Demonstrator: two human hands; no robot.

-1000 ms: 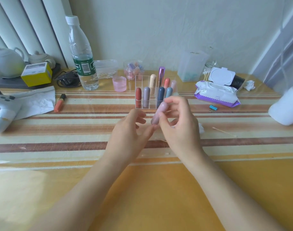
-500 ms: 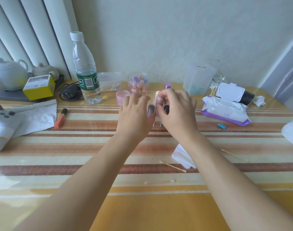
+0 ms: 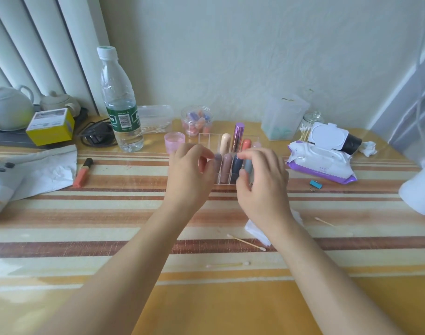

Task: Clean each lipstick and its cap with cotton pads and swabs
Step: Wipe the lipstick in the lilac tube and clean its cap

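at the middle of the table's far edge, you seem to be picking the next lipstick from the clear organizer [image 3: 206, 137].
your right hand [image 3: 262, 184] pinches the grey-blue lipstick [image 3: 249, 166] in the front row. your left hand [image 3: 189, 175] curls beside the lilac lipstick [image 3: 217, 162]; i cannot tell if it grips. the next move probably calls for a straight lift past close neighbours, back to the cotton pad [image 3: 254, 232] and swab [image 3: 246, 242] under your right forearm.

The left hand [image 3: 189, 172] curls just beside the lilac lipstick [image 3: 217, 163] in the organizer [image 3: 204, 139]. The right hand [image 3: 262, 184] pinches the grey lipstick [image 3: 249, 166]. Swabs [image 3: 246, 242] and a pad [image 3: 254, 232] lie near its wrist.
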